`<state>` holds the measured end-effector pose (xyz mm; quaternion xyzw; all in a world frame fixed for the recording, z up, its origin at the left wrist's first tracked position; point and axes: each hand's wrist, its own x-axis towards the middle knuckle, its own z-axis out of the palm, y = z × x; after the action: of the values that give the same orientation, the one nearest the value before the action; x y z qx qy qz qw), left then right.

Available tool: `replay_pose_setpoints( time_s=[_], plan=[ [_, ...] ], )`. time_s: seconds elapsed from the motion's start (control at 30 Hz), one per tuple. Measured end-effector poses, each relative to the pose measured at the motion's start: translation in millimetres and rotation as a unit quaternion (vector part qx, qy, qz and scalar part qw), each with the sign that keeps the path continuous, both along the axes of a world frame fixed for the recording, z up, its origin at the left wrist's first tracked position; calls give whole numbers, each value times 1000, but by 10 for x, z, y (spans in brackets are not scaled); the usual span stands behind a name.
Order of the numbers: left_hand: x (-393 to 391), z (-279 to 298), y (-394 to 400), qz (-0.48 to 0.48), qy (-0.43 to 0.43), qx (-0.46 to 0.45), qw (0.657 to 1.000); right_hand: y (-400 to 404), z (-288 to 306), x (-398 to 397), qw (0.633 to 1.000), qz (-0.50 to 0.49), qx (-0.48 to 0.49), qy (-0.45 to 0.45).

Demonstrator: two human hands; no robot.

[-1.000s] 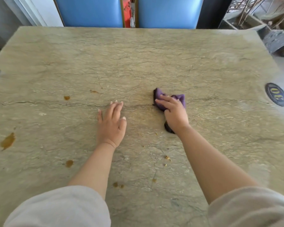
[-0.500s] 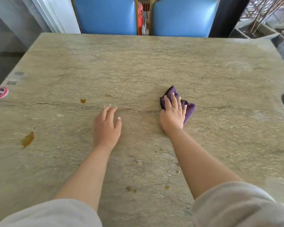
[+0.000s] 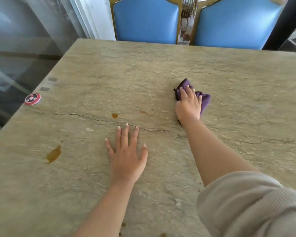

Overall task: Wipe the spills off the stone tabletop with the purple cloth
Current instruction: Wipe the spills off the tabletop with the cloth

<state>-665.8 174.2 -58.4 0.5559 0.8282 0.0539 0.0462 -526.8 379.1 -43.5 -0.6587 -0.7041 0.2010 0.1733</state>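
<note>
The right hand (image 3: 189, 104) lies palm down on the purple cloth (image 3: 204, 100), with the forearm reaching forward from a beige sleeve (image 3: 251, 204) at the lower right. Its fingers are extended and held close together, flat against the cloth; whether the thumb curls under the fabric cannot be determined. The left hand (image 3: 126, 158) rests palm down on the bare stone, nearer the person and well apart from the cloth. Its fingers are straight and slightly spread, with the thumb angled out to the right, and it holds nothing. The cloth is bunched and creased rather than laid flat; one folded corner projects beyond the fingertips toward the far side, and a second lobe shows to the right of the hand. It sits on the tabletop (image 3: 229, 69) right of centre, just beyond a dark crack line that runs across the stone. The tabletop is beige-green with fine veining. Brown spills remain on it: a larger elongated spill (image 3: 53, 154) toward the left edge, a small round drop (image 3: 114, 115) beyond the left hand, and a faint smear (image 3: 143, 112) just left of the right wrist. A round red disc (image 3: 32, 99) lies at the left edge. Two blue chairs (image 3: 146, 19) stand at the far side.
</note>
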Motion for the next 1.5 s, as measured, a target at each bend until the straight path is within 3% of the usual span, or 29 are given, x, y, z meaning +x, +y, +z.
replay_pose_setpoints(
  time_s=[0.1, 0.23, 0.37, 0.5, 0.57, 0.63, 0.7, 0.77, 0.83, 1.07, 1.17, 1.23, 1.27, 1.33, 1.4, 1.5],
  plan=[
    [1, -9, 8, 2, -2, -2, 1000, 57, 22, -324, 992, 123, 2, 37],
    [-24, 19, 8, 20, -47, 48, 998, -403, 24, -539, 941, 303, -33, 145],
    [-45, 42, -1, 27, -66, 67, 995, -1097, 118, -115, 916, 319, -128, 206],
    [-51, 65, 0, 15, -70, 65, 995, -1480, 382, 397, 867, 314, -311, 229],
    [-35, 68, -2, 12, -59, 57, 997, -1295, 478, 497, 882, 246, -302, 267],
    [-24, 66, -2, 13, -56, 51, 997, -992, 487, 511, 924, 111, -201, 305],
    [-26, 67, -6, 13, -52, 52, 997, -770, 416, 462, 965, 40, -87, 245],
    [-32, 52, -14, 12, -48, 49, 998, -718, 258, 378, 984, 79, -46, 153],
    [-33, 35, -12, 11, -40, 46, 998, -804, 158, 274, 984, 132, -33, 115],
    [-73, 17, 1, 6, -76, 71, 995, -1668, 254, 347, 924, 250, -162, 240],
    [-128, 69, 18, 38, -169, 84, 981, -1667, 367, 531, 916, 176, -179, 313],
    [-62, 203, 9, 77, -203, 129, 968, -1506, 402, 678, 935, 83, -139, 315],
    [64, 290, -3, 63, -194, 165, 965, -1418, 382, 750, 947, 55, -121, 293],
    [469, 405, -53, -53, -154, 171, 972, -1293, 294, 848, 966, 32, -103, 233],
    [884, 360, -137, -162, -98, 85, 978, -1258, 161, 863, 977, 26, -86, 194],
    [883, 177, -6, -175, -13, 2, 985, -1264, 37, 807, 980, -7, -52, 192]
  ],
)
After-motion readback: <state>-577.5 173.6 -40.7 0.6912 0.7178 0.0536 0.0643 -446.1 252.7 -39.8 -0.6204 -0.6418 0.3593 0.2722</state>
